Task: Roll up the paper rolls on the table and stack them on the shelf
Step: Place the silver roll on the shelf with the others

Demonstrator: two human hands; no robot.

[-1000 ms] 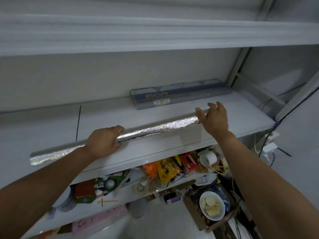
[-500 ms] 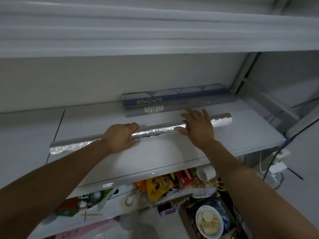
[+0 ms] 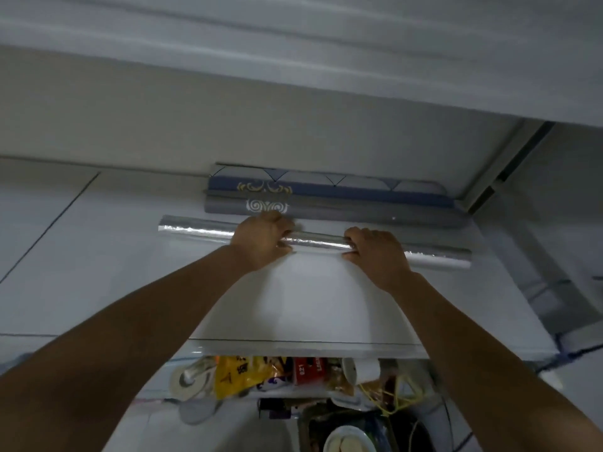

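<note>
A long silver foil roll [image 3: 195,229] lies across the white shelf [image 3: 310,308], just in front of two other rolls. Of those, a grey roll [image 3: 359,211] with a white swirl lies nearest the foil, and a blue patterned roll [image 3: 326,188] lies behind it against the back wall. My left hand [image 3: 261,243] grips the foil roll near its middle, fingers curled over the top. My right hand [image 3: 378,252] grips it further right, thumb underneath. Both ends of the foil roll stick out past my hands.
Another shelf board [image 3: 293,60] hangs close overhead. A metal upright [image 3: 496,177] stands at the shelf's right rear corner. Below the shelf edge lie a yellow packet [image 3: 238,376], a red box [image 3: 310,370], a tape roll [image 3: 362,370] and a bowl [image 3: 349,442].
Both hands have pushed the foil roll back and to the right across the shelf, up close to the grey roll. My right hand went from resting flat on it to gripping it.
</note>
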